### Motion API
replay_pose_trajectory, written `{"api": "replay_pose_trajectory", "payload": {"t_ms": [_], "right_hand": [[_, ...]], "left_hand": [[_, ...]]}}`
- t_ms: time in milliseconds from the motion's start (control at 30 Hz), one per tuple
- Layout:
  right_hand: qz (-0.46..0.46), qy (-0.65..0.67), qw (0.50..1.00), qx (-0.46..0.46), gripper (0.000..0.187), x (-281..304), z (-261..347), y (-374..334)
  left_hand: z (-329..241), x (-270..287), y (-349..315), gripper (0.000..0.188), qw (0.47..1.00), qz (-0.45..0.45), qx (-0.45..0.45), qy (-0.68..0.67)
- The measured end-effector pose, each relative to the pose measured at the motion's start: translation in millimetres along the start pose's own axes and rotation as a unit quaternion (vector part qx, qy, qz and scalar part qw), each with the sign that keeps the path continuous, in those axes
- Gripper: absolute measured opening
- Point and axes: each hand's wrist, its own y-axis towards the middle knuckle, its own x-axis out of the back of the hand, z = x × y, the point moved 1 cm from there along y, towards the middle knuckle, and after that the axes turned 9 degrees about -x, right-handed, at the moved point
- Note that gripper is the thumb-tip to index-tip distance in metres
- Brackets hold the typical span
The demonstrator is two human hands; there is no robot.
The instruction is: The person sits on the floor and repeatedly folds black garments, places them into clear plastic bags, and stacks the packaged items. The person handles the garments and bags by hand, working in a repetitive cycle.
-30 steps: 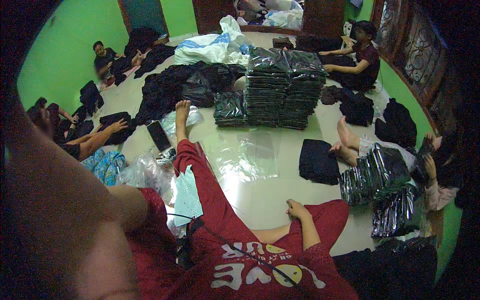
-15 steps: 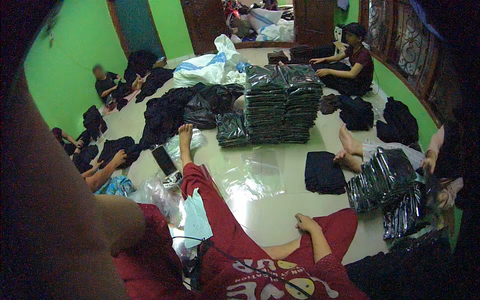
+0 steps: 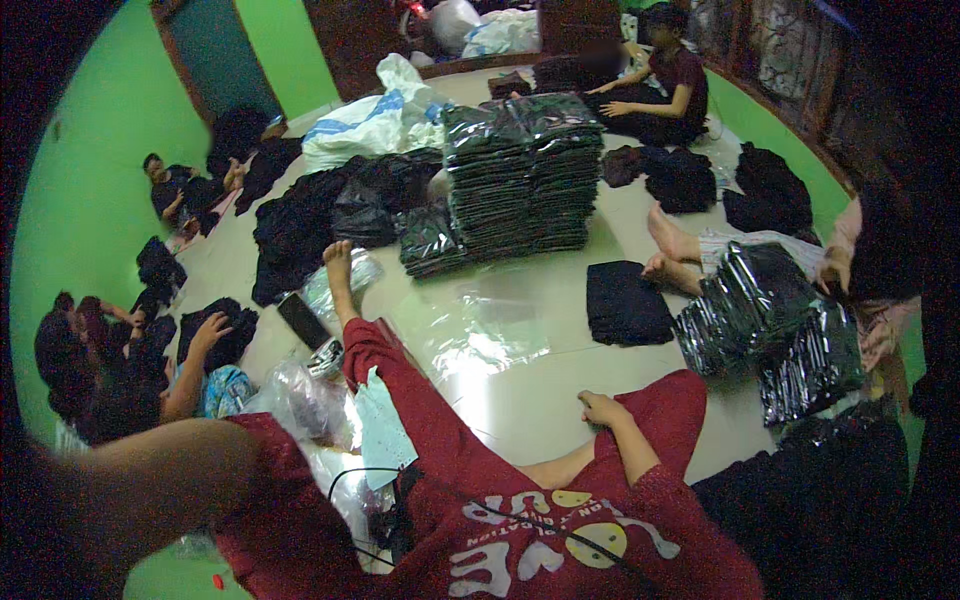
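My right hand (image 3: 603,409) rests by my bent right knee, in red trousers. Its fingers are loosely bent and apart, with nothing visible in them. My bare left forearm (image 3: 150,475) crosses the lower left corner, raised close to the camera; the left hand is out of the picture. Beside my outstretched left leg are a pale blue sheet (image 3: 386,432), crumpled clear plastic bags (image 3: 305,400) and a black phone (image 3: 303,320). Flat clear plastic (image 3: 485,335) covers the floor ahead of me. To its right sits a folded black cloth pile (image 3: 628,303).
A tall stack of bagged black garments (image 3: 520,185) stands ahead. Another person's hand (image 3: 836,270) at right is near shiny bagged garments (image 3: 750,310). Loose black cloth (image 3: 290,225) and white sacks (image 3: 365,125) lie farther back. Other people sit left and far right. A black cable (image 3: 440,480) crosses my shirt.
The view has tilted and shifted, so the room appears farther left and higher. My left forearm has swung down from the left side, uncovering people there. My right hand stays by the knee.
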Motion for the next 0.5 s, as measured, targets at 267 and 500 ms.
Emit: {"api": "replay_pose_trajectory", "payload": {"t_ms": [267,500], "right_hand": [[-0.033,-0.067,0.997,0.028,0.043,0.2,4.6,-7.1],[-0.025,-0.055,0.998,0.028,0.045,5.9,13.7,-13.5]], "left_hand": [[-45.4,-60.1,-137.5,0.038,0.904,0.260,0.275,-0.198],[-30.4,-69.8,-102.7,0.036,0.896,0.336,0.189,-0.221]]}}
